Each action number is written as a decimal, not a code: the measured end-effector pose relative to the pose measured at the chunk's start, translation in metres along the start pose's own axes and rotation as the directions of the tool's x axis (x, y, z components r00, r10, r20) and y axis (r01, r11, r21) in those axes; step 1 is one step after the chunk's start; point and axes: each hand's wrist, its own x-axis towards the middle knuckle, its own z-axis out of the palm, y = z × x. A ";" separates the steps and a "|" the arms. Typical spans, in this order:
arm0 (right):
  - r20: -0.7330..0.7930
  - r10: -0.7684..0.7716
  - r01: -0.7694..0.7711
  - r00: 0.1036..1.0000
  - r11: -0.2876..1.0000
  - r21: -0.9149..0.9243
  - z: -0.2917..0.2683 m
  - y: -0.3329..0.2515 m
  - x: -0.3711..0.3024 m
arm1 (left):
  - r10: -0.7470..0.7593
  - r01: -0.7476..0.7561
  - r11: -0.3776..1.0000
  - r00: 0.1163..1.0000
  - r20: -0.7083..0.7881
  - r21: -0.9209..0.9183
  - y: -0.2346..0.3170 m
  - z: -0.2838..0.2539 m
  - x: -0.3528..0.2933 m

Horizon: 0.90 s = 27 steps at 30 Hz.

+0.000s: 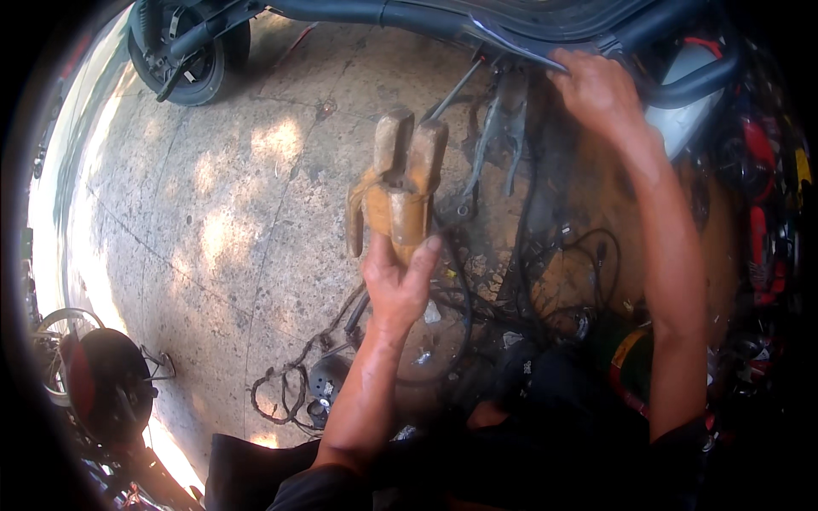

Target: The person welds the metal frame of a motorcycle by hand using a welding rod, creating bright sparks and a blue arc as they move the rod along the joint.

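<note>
My left hand is closed round a worn yellow-brown welding electrode holder, its two jaws pointing away from me. A thin grey rod runs from behind the jaws to a small reddish tip just below a dark motorcycle frame. My right hand is up by that frame, fingers closed on a thin, shiny, flat-edged thing; its kind cannot be told. Beneath the frame, between my hands, grey locking pliers hang handles toward me.
A wheel with a black tyre stands at the far left. Dark cables lie tangled on the stained concrete floor. A round black thing is at the lower left. Red and dark clutter lines the right side.
</note>
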 end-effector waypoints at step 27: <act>-0.011 -0.015 0.015 1.000 1.000 -0.003 -0.001 -0.001 0.001 | 0.057 -0.055 0.996 0.998 -0.026 0.067 0.006 -0.001 -0.001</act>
